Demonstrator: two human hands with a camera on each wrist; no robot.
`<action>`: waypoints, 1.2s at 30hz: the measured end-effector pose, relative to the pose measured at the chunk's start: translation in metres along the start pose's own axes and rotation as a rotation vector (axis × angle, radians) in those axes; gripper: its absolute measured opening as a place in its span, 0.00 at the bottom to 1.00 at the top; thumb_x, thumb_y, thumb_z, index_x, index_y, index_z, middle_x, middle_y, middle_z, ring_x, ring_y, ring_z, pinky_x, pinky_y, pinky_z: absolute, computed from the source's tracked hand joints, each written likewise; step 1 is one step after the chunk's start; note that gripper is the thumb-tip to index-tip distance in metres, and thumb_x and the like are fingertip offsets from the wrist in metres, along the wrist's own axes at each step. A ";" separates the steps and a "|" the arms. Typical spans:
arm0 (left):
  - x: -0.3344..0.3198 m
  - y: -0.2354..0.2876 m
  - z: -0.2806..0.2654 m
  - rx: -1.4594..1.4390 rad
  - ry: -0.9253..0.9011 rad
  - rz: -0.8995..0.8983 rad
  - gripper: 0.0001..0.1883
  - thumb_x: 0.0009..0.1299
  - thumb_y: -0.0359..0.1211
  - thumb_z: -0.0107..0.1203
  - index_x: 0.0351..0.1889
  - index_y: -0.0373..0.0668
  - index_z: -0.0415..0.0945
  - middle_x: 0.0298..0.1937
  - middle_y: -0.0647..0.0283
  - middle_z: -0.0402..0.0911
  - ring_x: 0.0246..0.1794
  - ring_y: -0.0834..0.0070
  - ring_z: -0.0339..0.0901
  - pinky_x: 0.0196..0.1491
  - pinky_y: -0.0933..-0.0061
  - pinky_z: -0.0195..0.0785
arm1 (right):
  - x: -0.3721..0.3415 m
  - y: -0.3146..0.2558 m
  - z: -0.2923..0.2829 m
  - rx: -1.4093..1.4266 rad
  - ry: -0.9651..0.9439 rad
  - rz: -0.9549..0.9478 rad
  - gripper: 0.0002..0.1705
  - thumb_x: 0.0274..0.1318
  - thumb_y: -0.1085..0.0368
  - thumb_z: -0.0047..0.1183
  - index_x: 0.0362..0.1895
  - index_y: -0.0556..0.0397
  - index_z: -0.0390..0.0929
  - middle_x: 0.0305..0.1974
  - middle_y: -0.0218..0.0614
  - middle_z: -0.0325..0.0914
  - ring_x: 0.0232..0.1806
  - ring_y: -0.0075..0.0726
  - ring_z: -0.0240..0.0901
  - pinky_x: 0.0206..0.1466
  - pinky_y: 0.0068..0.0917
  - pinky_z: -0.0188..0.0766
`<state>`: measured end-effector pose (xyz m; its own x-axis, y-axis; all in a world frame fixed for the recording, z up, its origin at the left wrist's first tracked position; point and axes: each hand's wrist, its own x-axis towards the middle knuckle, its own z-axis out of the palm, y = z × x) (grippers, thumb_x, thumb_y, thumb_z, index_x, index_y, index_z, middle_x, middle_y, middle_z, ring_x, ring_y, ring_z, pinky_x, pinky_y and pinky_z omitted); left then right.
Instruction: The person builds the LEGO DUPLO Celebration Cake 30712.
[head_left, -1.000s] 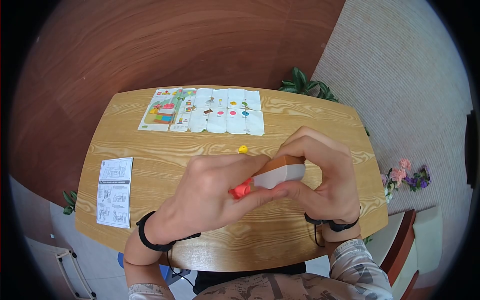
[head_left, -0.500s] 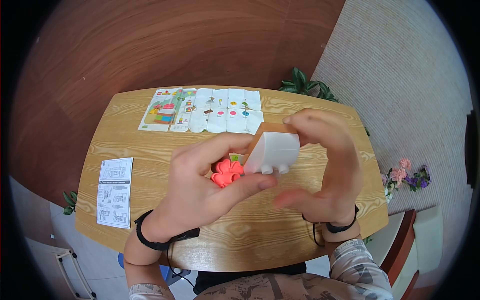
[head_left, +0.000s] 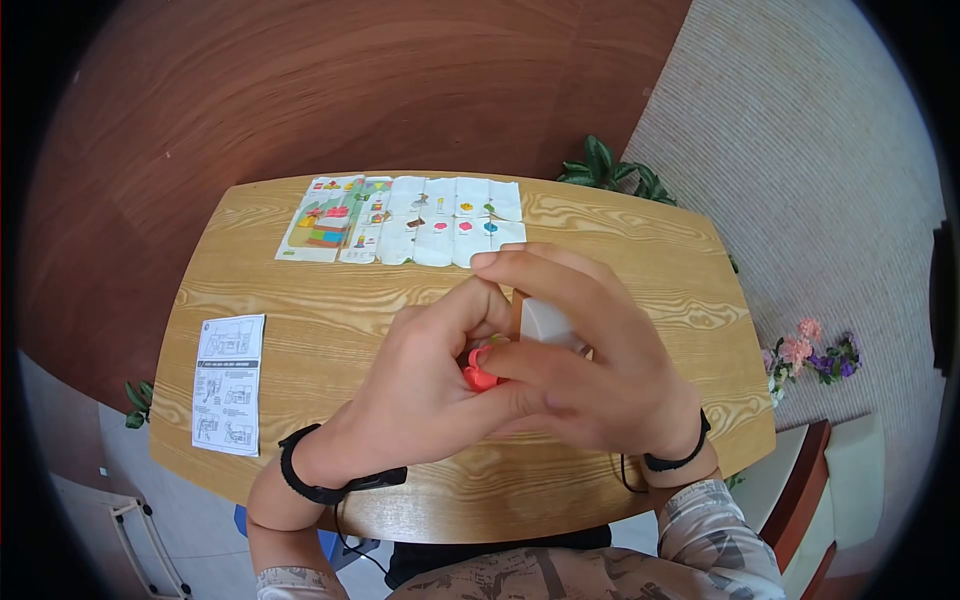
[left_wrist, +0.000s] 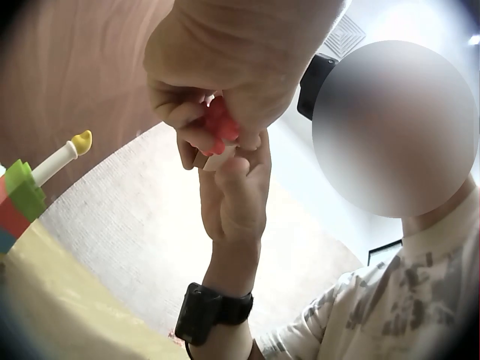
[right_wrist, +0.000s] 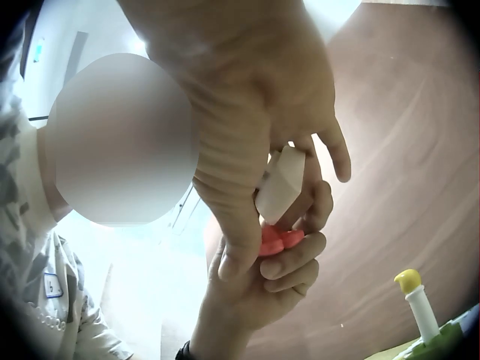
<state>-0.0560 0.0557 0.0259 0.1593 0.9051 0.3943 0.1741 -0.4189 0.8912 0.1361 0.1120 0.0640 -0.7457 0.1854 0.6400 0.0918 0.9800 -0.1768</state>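
In the head view both hands meet over the middle of the table. My left hand (head_left: 420,370) curls its fingers round a red flower-shaped toy brick (head_left: 482,370); the same piece (left_wrist: 220,124) shows between its fingers in the left wrist view. Against it sits a white-and-brown toy brick (head_left: 542,322), largely covered by fingers. My right hand (head_left: 610,365) wraps over this brick from the right, one finger reaching across towards the left hand and another lying at the red piece. In the right wrist view, the white brick (right_wrist: 281,184) sits right above the red petals (right_wrist: 281,240).
Behind the hands, a candle brick with a yellow flame (right_wrist: 409,281) stands on a green brick (left_wrist: 24,187). An unfolded picture sheet (head_left: 400,222) lies at the table's far side, a printed leaflet (head_left: 228,385) at its left. Flowers (head_left: 815,350) stand beyond the right edge.
The white-and-brown brick was turned, its white face and studs showing half a second ago. My right thumb was off it then; now the right hand has come left and covers most of it.
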 end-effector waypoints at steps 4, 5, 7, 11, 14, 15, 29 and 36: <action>-0.001 -0.014 0.006 0.013 0.010 0.044 0.20 0.59 0.32 0.74 0.37 0.37 0.71 0.24 0.63 0.72 0.22 0.77 0.69 0.28 0.73 0.64 | -0.004 -0.001 0.004 0.018 0.007 0.019 0.15 0.40 0.63 0.74 0.35 0.49 0.85 0.65 0.47 0.74 0.66 0.55 0.72 0.65 0.47 0.73; 0.000 -0.015 0.007 -0.010 0.011 0.049 0.20 0.60 0.32 0.73 0.39 0.36 0.70 0.24 0.63 0.72 0.23 0.77 0.68 0.28 0.73 0.64 | -0.004 -0.001 0.005 -0.005 0.021 0.005 0.14 0.40 0.64 0.73 0.34 0.50 0.85 0.65 0.47 0.75 0.66 0.55 0.72 0.64 0.46 0.73; 0.000 -0.017 0.010 -0.042 0.016 0.053 0.22 0.60 0.32 0.73 0.42 0.36 0.70 0.26 0.64 0.72 0.23 0.78 0.67 0.28 0.72 0.63 | -0.003 0.000 0.007 -0.045 0.048 -0.024 0.12 0.39 0.67 0.71 0.33 0.51 0.84 0.63 0.46 0.76 0.65 0.54 0.72 0.64 0.46 0.74; 0.001 -0.016 0.011 -0.065 0.016 0.033 0.25 0.60 0.33 0.73 0.47 0.34 0.69 0.27 0.65 0.72 0.25 0.79 0.66 0.29 0.72 0.63 | -0.005 0.001 0.005 -0.070 0.033 -0.034 0.11 0.39 0.68 0.70 0.31 0.53 0.83 0.62 0.47 0.77 0.65 0.55 0.73 0.63 0.45 0.75; 0.001 -0.012 0.013 -0.085 0.022 0.002 0.26 0.60 0.33 0.73 0.48 0.33 0.69 0.28 0.64 0.72 0.26 0.79 0.67 0.29 0.72 0.64 | -0.006 -0.001 0.007 -0.074 0.032 -0.021 0.10 0.40 0.68 0.69 0.30 0.53 0.82 0.61 0.47 0.77 0.64 0.55 0.73 0.62 0.45 0.76; 0.001 -0.010 0.013 -0.073 0.021 0.000 0.25 0.60 0.34 0.73 0.47 0.33 0.69 0.28 0.64 0.72 0.26 0.79 0.68 0.29 0.72 0.64 | -0.005 -0.002 0.007 -0.065 0.041 -0.014 0.10 0.41 0.67 0.69 0.30 0.53 0.82 0.61 0.47 0.77 0.65 0.55 0.73 0.62 0.45 0.76; -0.001 0.013 -0.002 -0.142 -0.192 -0.194 0.25 0.67 0.32 0.70 0.54 0.31 0.68 0.38 0.62 0.78 0.35 0.79 0.76 0.36 0.73 0.70 | -0.002 0.000 0.009 0.121 0.005 -0.011 0.13 0.46 0.64 0.70 0.34 0.53 0.82 0.63 0.52 0.75 0.65 0.60 0.72 0.65 0.49 0.72; -0.001 0.011 -0.010 -0.770 -0.320 -0.137 0.37 0.77 0.37 0.60 0.77 0.33 0.53 0.54 0.61 0.76 0.48 0.81 0.75 0.51 0.78 0.69 | -0.001 0.000 -0.003 0.249 0.034 0.008 0.18 0.51 0.53 0.72 0.36 0.53 0.84 0.63 0.54 0.75 0.65 0.60 0.73 0.68 0.52 0.70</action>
<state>-0.0641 0.0505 0.0377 0.4729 0.8311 0.2925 -0.4808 -0.0348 0.8761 0.1389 0.1119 0.0655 -0.7223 0.1991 0.6623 -0.0714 0.9311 -0.3578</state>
